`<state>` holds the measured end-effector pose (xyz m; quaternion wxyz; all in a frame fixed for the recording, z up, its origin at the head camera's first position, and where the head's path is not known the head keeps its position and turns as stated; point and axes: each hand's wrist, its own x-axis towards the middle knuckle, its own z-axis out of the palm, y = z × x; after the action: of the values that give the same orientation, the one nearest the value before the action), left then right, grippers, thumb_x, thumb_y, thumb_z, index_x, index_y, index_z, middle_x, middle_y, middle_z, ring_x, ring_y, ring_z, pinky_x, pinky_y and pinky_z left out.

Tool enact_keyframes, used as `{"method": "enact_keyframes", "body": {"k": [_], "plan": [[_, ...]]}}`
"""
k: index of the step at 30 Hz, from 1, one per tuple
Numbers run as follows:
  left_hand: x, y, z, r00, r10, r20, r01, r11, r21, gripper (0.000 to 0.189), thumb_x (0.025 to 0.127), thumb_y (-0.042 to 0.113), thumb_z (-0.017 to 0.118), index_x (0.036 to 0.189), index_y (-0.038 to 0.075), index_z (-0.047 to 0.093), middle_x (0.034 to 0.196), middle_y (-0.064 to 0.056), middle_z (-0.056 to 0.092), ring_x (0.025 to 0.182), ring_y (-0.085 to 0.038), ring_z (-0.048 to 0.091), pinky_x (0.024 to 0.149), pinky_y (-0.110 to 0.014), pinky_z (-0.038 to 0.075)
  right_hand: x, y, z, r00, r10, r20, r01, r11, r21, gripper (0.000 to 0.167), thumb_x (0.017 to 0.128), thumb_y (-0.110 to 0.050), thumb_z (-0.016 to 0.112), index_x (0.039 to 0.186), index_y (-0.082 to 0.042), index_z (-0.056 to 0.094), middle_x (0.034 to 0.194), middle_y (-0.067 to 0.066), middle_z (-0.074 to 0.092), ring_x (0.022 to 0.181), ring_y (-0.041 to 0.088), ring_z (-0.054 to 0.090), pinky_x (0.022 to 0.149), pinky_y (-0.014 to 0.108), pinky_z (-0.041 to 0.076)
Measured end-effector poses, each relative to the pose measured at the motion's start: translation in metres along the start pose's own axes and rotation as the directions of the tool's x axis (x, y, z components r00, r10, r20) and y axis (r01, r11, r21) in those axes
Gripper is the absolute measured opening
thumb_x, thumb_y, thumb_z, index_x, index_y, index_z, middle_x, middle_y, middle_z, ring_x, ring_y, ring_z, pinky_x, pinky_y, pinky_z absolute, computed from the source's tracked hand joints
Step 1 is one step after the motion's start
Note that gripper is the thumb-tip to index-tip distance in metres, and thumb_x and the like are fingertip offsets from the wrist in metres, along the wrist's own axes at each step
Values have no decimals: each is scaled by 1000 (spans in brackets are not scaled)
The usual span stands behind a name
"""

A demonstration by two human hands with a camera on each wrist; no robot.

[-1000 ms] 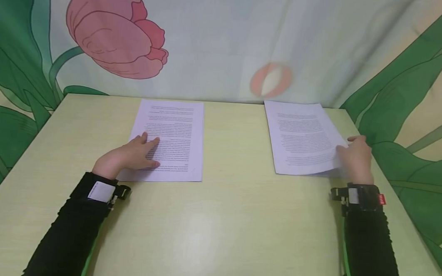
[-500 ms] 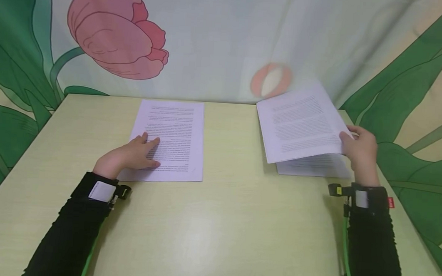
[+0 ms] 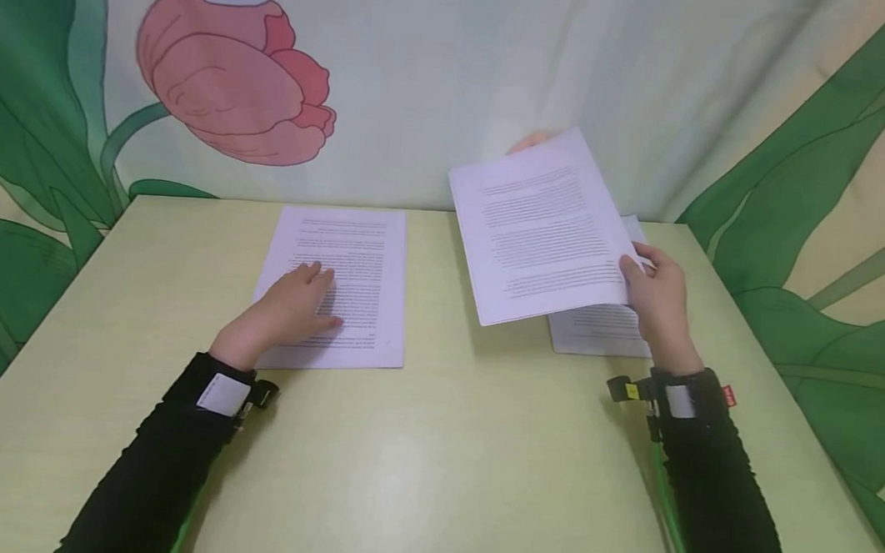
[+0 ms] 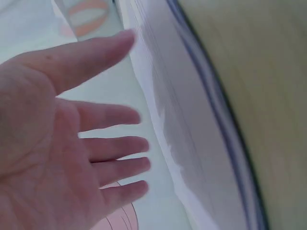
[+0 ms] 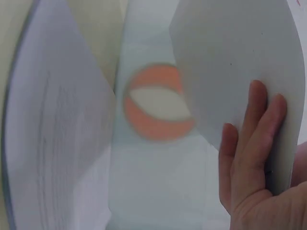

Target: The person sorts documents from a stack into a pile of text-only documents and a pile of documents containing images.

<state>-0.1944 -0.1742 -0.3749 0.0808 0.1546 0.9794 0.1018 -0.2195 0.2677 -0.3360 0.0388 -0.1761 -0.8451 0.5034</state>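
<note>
**Desk:** What changed on the right?

**Photographer:** Lifted higher and swung toward the middle, the printed sheet (image 3: 541, 227) now hangs tilted above the worktop (image 3: 434, 443), where a second ago it lay on the right-hand stack (image 3: 597, 328). The right hand (image 3: 655, 294) pinches its near right corner, thumb on the printed face; the right wrist view shows the fingers (image 5: 254, 143) curled behind the blank back of the sheet.

**Desk:** And the stack it came from?

**Photographer:** Flat on the worktop, partly covered by the raised sheet, just left of the right wrist.

**Desk:** The other hand?

**Photographer:** The left hand (image 3: 294, 306) rests on the left-hand page (image 3: 340, 284), fingers straight and spread, gripping nothing. It has slid slightly toward the page's centre. The left wrist view shows the open palm (image 4: 53, 158) beside the paper's edge, blurred.

**Desk:** Where do the two lots of paper lie?

**Photographer:** Left-hand page at the far left-centre of the worktop, well apart from the right-hand stack; the raised sheet sits between them, nearer the stack.

**Desk:** Background?

**Photographer:** A painted cloth backdrop (image 3: 422, 83) with a pink tulip (image 3: 231, 82) and green leaves (image 3: 806, 212). Black sleeves (image 3: 146, 478), a band on each wrist.
</note>
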Motion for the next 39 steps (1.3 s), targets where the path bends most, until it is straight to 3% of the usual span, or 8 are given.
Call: {"method": "enact_keyframes", "body": {"k": [4, 7, 11, 16, 23, 28, 32, 39], "plan": [[9, 19, -2, 999, 9, -46, -14, 993, -118, 79, 92, 36, 59, 145, -10, 23, 149, -32, 28, 138, -45, 26, 114, -53, 23, -4, -2, 22, 998, -51, 22, 49, 996, 78, 50, 100, -35, 43, 146, -16, 38, 130, 15, 56, 86, 6, 61, 64, 15, 50], [14, 34, -4, 995, 2, -98, -28, 964, -266, 77, 95, 43, 53, 147, -6, 24, 147, -25, 36, 137, -38, 34, 112, -49, 29, -8, -6, 37, 995, -82, 55, 72, 985, 159, 48, 100, -32, 44, 145, -14, 39, 126, 16, 58, 82, 4, 63, 64, 17, 52], [20, 52, -7, 986, -43, -158, -38, 881, -472, 70, 96, 49, 47, 146, 2, 34, 138, -16, 52, 127, -29, 51, 105, -44, 41, -16, -9, 52, 989, -101, 105, 75, 970, 230, 47, 101, -28, 44, 144, -11, 38, 128, 17, 57, 87, 6, 64, 66, 17, 54], [24, 66, -10, 980, -90, -175, -36, 791, -610, 59, 96, 47, 49, 138, 6, 48, 122, -13, 65, 109, -26, 64, 91, -43, 50, -23, -9, 64, 979, -105, 173, 46, 949, 313, 47, 101, -25, 44, 144, -9, 37, 131, 20, 55, 90, 8, 64, 70, 19, 56], [25, 74, -10, 962, -182, -203, -25, 681, -732, 43, 94, 27, 58, 130, 4, 55, 99, -13, 72, 80, -27, 71, 77, -40, 55, -29, -7, 76, 969, -119, 215, 73, 975, 212, 48, 100, -27, 47, 144, -11, 37, 126, 16, 59, 95, 15, 66, 70, 23, 57], [30, 75, -9, 953, -220, -211, 4, 701, -714, 47, 93, 20, 60, 135, 1, 50, 96, -12, 72, 72, -20, 69, 64, -30, 54, -27, -7, 72, 954, -140, 265, 124, 989, 76, 49, 97, -22, 54, 142, -10, 40, 122, 17, 62, 97, 22, 66, 68, 24, 57], [36, 74, -6, 962, -217, -168, 48, 736, -676, 50, 93, 19, 61, 137, 1, 48, 96, -11, 72, 72, -18, 69, 58, -24, 47, -25, -5, 66, 931, -150, 332, 167, 986, -23, 51, 95, -17, 57, 142, -7, 40, 124, 19, 60, 102, 28, 64, 70, 25, 56], [44, 74, 0, 984, -171, -55, 102, 784, -613, 50, 93, 19, 60, 137, -2, 47, 99, -10, 73, 74, -18, 71, 65, -25, 50, -22, 0, 59, 900, -132, 416, 222, 959, -176, 55, 92, -14, 60, 143, -8, 39, 127, 20, 57, 107, 31, 60, 81, 33, 53]]}}
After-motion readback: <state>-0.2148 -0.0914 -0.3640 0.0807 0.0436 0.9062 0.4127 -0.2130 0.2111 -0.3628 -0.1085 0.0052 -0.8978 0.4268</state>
